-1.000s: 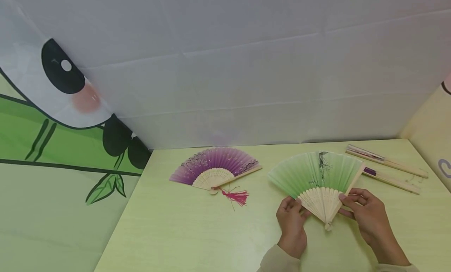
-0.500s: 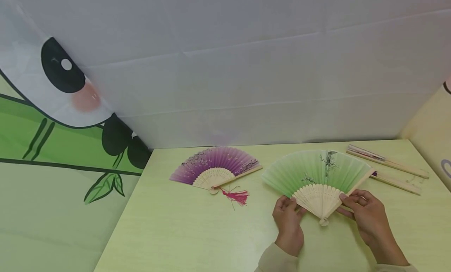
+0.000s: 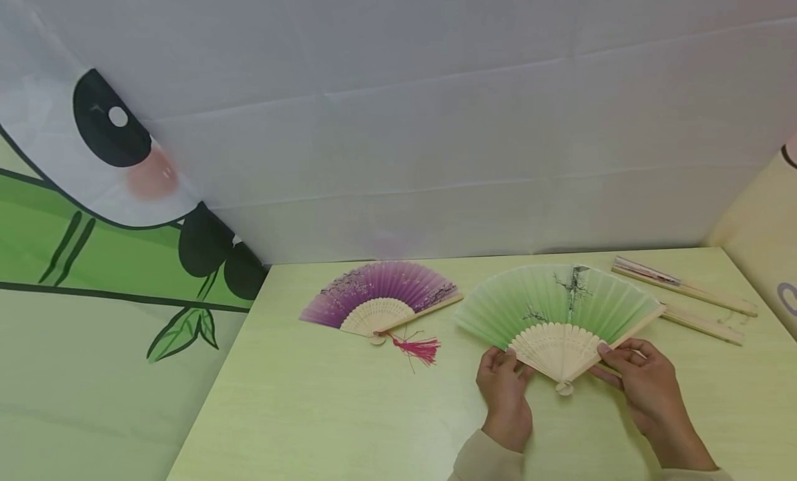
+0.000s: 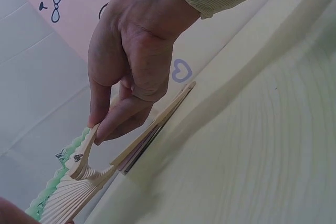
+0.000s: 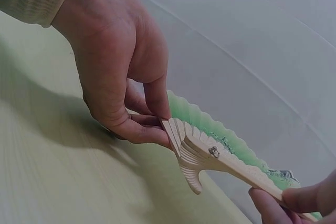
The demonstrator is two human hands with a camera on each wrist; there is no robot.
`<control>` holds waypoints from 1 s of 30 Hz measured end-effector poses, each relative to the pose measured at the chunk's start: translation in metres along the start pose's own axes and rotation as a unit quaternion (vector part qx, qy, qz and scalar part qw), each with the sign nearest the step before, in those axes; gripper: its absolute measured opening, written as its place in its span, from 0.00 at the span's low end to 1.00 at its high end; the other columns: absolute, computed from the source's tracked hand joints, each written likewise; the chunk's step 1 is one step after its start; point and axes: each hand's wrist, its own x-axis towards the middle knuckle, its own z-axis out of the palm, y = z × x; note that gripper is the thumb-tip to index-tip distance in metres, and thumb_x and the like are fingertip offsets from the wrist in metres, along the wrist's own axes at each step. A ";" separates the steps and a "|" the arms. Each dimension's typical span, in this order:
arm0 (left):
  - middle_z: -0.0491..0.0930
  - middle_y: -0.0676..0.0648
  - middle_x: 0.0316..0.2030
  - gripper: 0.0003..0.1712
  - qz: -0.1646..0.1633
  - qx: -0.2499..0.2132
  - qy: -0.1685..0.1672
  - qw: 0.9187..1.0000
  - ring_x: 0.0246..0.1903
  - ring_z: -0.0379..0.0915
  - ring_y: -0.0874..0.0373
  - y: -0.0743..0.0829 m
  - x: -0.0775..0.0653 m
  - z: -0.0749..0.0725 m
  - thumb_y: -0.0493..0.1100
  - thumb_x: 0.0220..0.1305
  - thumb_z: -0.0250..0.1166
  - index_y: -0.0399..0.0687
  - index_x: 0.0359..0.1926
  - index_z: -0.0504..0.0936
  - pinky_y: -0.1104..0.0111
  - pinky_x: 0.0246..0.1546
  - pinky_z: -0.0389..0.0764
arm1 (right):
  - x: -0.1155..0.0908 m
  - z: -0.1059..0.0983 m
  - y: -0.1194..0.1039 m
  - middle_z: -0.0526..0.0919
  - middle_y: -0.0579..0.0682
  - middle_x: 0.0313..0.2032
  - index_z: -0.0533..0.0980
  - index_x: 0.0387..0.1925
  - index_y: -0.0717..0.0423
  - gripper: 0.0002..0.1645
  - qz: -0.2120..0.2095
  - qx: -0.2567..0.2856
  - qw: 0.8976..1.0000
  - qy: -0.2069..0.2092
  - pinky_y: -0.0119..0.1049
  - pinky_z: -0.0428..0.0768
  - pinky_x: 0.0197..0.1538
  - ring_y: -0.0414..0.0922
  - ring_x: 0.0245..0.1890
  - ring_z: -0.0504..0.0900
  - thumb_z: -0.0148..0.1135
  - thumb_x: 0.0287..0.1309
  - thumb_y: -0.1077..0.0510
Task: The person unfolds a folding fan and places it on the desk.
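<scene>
The left hand pinches the left edge of the green folding fan's pale ribs between thumb and fingers; the right hand pinches its right guard stick likewise; the green folding fan is spread between and beyond both sets of fingers, its pivot nearer the person. On the counter, a spread purple folding fan lies left of the left fingers and farther off, its pink tassel nearer them; two folded fans lie beyond the right fingers, to their right.
</scene>
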 end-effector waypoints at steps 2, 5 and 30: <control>0.68 0.46 0.30 0.05 -0.002 -0.004 0.001 1.000 0.29 0.70 0.54 0.001 0.000 -0.001 0.32 0.62 0.58 0.38 0.36 0.70 0.66 0.28 0.77 | 0.001 0.000 0.002 0.76 0.48 0.27 0.64 0.37 0.63 0.16 0.001 0.008 1.000 0.003 0.40 0.82 0.40 0.42 0.33 0.82 0.63 0.55 0.64; 0.68 0.47 0.29 0.05 0.000 -0.008 0.001 1.000 0.29 0.69 0.54 0.004 0.001 -0.002 0.32 0.62 0.58 0.37 0.36 0.68 0.66 0.29 0.76 | 0.006 -0.004 0.010 0.77 0.49 0.28 0.64 0.37 0.63 0.18 0.004 0.007 1.000 0.007 0.40 0.81 0.41 0.42 0.34 0.82 0.65 0.54 0.62; 0.66 0.43 0.35 0.05 0.044 -0.028 0.041 0.998 0.30 0.68 0.54 0.017 0.008 -0.005 0.29 0.64 0.52 0.35 0.40 0.64 0.65 0.29 0.77 | 0.010 0.007 0.026 0.74 0.48 0.37 0.63 0.40 0.61 0.18 0.037 0.027 0.999 0.003 0.40 0.77 0.50 0.40 0.42 0.79 0.64 0.56 0.61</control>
